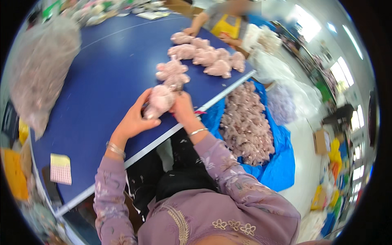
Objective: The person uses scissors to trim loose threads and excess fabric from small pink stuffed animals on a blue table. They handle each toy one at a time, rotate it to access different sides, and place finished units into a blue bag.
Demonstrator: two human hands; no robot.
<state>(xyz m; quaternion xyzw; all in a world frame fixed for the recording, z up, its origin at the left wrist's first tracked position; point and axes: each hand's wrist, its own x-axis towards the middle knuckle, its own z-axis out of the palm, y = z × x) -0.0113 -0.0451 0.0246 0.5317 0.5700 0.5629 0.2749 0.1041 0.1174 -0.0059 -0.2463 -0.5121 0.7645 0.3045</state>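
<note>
Table (98,90), blue, lies under the grip; beyond it pink plush toys (204,55) lie in a row. Between both hands sits one plush toy (160,101): left hand (132,120) cups it, right hand (183,108) pinches its edge. Judged best: keep it steady, fingers near the seam.

A small, pale pink plush toy of soft fuzzy fabric (160,102) lies near the front edge of the blue table, its rounded body tilted so that one end points toward the person and the other toward the far side. It is lumpy and oval, with a slightly darker pink patch along its near end. Its left flank and its right side are both pressed by fingers, so only the top surface shows plainly; finer features are too blurred to tell.
</note>
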